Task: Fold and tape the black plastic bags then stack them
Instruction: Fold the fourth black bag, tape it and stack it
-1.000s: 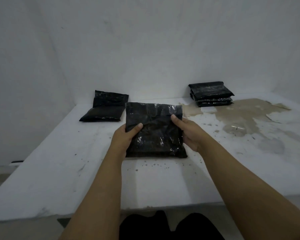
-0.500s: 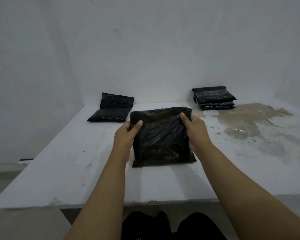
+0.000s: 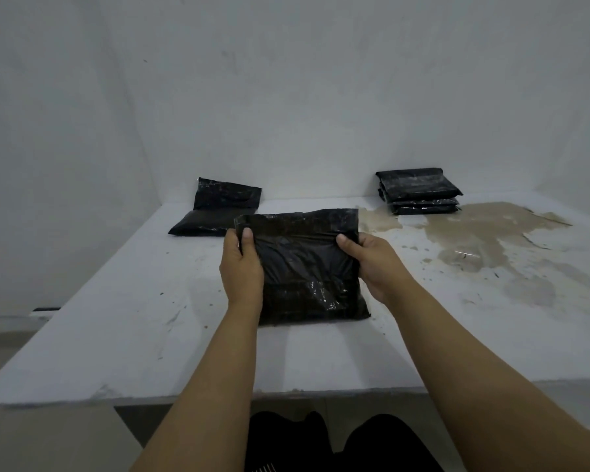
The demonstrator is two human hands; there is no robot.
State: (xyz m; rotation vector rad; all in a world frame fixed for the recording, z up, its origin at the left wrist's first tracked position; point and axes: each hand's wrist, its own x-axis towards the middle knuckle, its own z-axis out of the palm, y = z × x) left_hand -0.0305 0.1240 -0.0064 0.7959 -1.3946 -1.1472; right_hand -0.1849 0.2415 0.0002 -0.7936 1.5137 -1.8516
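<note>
Dark-clothed knees [image 3: 321,444] seen at bottom, near edge of white table [image 3: 133,335]. Black bag [image 3: 307,267] at table centre, top flap gripped w/ both thumbs on top: left hand [image 3: 241,267] at left edge, right hand [image 3: 372,264] at right. Beyond: unfolded bag [image 3: 218,209] far left, stack of folded bags [image 3: 419,190] far right, brown stain [image 3: 484,233] beside stack.

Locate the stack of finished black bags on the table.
In the head view, the stack of bags sits far right on the table, against the back wall, just behind the brownish stain.
</note>
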